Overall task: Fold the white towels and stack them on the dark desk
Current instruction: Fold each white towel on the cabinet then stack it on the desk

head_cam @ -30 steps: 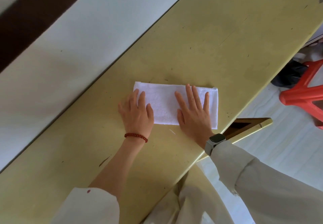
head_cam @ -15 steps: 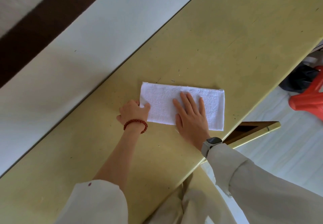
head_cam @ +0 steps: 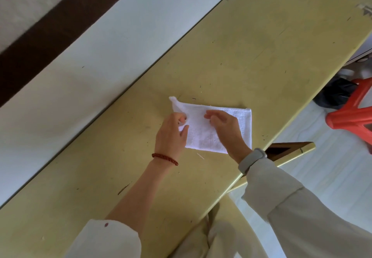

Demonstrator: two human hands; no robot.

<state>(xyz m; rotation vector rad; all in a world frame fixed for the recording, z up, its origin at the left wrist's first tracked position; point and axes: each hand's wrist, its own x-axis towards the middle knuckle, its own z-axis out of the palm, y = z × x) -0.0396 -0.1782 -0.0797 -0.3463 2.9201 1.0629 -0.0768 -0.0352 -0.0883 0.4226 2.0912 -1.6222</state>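
At the towel's nine-o'clock end, the left hand [head_cam: 172,131] pinches the white towel [head_cam: 203,135] and lifts that corner off the yellow table [head_cam: 261,46]. The right hand [head_cam: 225,128] hovers over the towel's middle, fingers loosely curled, holding nothing. At three o'clock, off the table, stands a red stool [head_cam: 354,116].

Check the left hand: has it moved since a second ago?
Yes. The left hand, earlier flat on the white towel's left end, now pinches that end and lifts it off the yellow table.
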